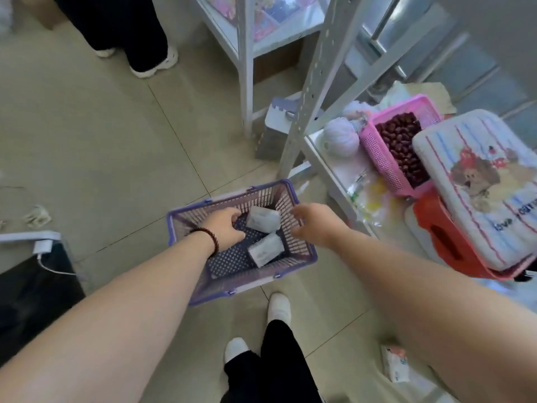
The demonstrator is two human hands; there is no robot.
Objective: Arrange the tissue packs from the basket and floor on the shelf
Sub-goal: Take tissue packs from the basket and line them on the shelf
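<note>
A purple plastic basket (pixel 286 196) stands on the tiled floor in front of my feet. Two white tissue packs lie in it: one (pixel 263 219) at the far side and one (pixel 266 249) nearer me. My left hand (pixel 225 228), with a dark bead bracelet on the wrist, reaches into the basket just left of the far pack, fingers curled and holding nothing. My right hand (pixel 315 225) hovers over the basket's right rim, fingers apart and empty. Another tissue pack (pixel 395 363) lies on the floor at lower right, under my right forearm. The white metal shelf (pixel 325 167) stands to the right.
On the shelf's low level sit a pink basket of dark red fruits (pixel 399 149), a garlic bulb (pixel 340 136), a red stool (pixel 447 242) and a white printed cushion (pixel 482 181). Another person's legs (pixel 130 30) stand at the top left. A dark bag (pixel 32 289) lies left.
</note>
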